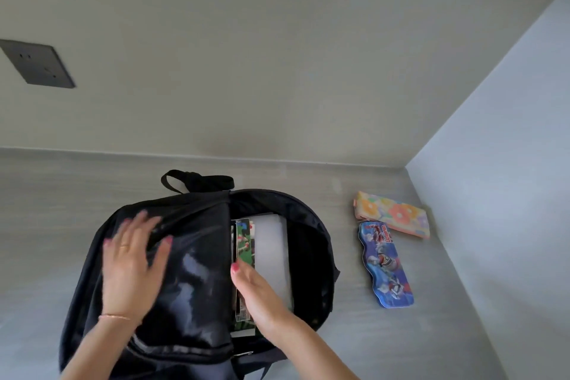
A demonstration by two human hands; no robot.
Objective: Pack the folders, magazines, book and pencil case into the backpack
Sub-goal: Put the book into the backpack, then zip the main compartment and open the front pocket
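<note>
A black backpack (191,271) lies flat on the grey surface with its main compartment unzipped. Inside the opening a green-covered magazine (245,244) and a pale grey folder (273,256) show side by side. My left hand (131,262) rests flat with spread fingers on the backpack's front flap. My right hand (256,293) reaches into the opening, fingers straight against the magazine and folder edges; its fingertips are partly hidden. To the right of the bag lie a blue cartoon pencil tin (385,265) and a floral pencil case (393,213), both untouched.
The grey surface (401,345) meets a back wall and a right side wall (509,194) that closes in just past the pencil cases. A dark socket plate (37,63) sits on the back wall at upper left.
</note>
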